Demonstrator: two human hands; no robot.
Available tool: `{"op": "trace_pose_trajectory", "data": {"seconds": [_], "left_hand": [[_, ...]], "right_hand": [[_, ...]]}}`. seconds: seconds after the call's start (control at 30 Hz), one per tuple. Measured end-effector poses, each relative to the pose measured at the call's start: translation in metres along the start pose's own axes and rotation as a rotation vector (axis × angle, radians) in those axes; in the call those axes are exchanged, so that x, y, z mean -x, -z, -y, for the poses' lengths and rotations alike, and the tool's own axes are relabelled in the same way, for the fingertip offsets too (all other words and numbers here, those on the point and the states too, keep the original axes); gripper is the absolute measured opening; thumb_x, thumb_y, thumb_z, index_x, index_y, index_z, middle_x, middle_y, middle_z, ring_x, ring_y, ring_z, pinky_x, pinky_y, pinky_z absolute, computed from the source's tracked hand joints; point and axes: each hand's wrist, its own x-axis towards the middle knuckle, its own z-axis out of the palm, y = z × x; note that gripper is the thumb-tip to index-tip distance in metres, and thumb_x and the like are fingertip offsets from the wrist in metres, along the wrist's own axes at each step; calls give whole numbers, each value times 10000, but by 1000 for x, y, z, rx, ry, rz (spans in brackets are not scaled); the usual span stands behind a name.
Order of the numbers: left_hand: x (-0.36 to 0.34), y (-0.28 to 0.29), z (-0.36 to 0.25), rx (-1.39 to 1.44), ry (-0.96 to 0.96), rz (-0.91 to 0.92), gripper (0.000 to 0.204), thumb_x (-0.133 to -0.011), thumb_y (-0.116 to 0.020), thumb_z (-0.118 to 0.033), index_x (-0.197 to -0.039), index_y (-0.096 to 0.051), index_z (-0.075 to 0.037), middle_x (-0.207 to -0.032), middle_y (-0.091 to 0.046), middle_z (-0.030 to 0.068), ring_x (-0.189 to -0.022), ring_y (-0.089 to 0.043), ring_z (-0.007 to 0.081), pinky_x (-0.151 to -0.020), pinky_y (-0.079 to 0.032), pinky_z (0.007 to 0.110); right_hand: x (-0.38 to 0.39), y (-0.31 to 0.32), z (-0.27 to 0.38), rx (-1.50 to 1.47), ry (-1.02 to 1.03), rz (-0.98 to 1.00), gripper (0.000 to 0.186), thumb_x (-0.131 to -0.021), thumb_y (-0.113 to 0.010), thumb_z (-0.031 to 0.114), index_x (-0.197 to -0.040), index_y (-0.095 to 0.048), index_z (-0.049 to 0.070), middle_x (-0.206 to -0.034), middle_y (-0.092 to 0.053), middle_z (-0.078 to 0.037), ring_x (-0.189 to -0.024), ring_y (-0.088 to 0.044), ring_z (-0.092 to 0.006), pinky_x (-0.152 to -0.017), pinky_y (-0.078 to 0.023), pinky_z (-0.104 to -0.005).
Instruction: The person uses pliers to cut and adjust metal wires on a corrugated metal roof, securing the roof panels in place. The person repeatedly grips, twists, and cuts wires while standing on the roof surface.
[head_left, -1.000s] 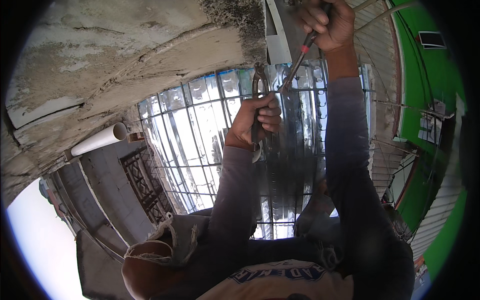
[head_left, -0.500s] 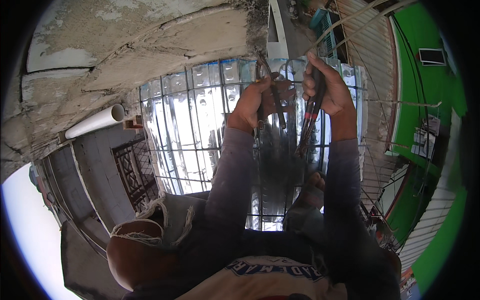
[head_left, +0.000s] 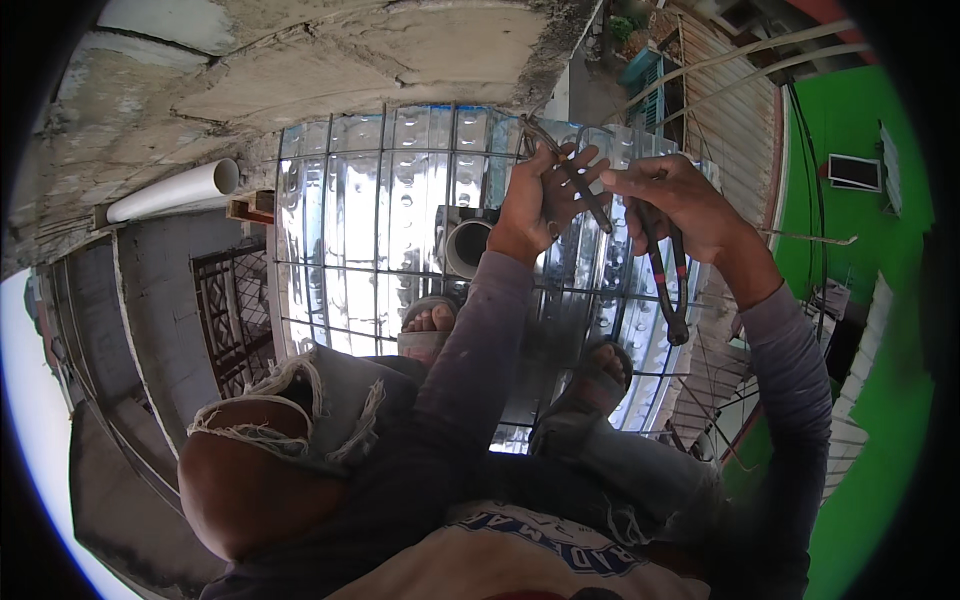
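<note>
My left hand is raised in the middle, its fingers partly spread. A long dark metal tool lies slantwise across it, held at the thumb; its upper end is too small to make out. To its right, my right hand grips the dark handles of pincers with red bands. Their rounded head hangs downward. The thumb and forefinger of this hand come together near the left hand's fingertips; I cannot tell whether anything thin is between them. Both hands are above a grid of steel bars.
Shiny ribbed metal sheeting lies under the bars. An open pipe end rises by my left foot; my right foot is further right. A rough concrete wall and white pipe border the left. Rods jut at upper right.
The pincers have swung, their head now pointing down and right. My right hand has turned, its thumb and forefinger now near the left fingertips. The view has shifted, revealing the pipe end and left foot.
</note>
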Motion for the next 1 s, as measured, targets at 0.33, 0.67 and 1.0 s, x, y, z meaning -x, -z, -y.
{"op": "trace_pose_trajectory", "data": {"seconds": [0.33, 0.67, 1.0], "left_hand": [[-6, -25, -8, 365, -84, 20, 399, -1098, -405, -288, -1284, -386, 64, -1364, -502, 299, -1328, -525, 479, -1027, -517, 707], [-6, -42, 41, -47, 46, -158, 237, -1064, -442, -261, -1210, -448, -73, -1319, -558, 201, -1153, -627, 394, -852, -605, 602], [28, -41, 68, -378, 77, -95, 236, -1072, -589, -289, -1067, -618, -55, -789, -479, -49, -679, -489, 68, -673, -526, 269]], "right_hand": [[114, -4, -69, -140, -156, -176, 394, -945, -776, 359, -859, -647, -3, -665, -653, -98, -537, -656, -178, -515, -552, -310], [111, -26, -150, -331, -165, -365, 358, -966, -749, 343, -890, -629, 15, -706, -660, -105, -597, -665, -182, -571, -571, -328], [97, 1, -140, -399, -47, -460, 365, -961, -740, 365, -866, -614, 36, -695, -633, -85, -588, -646, -188, -581, -561, -325]]}}
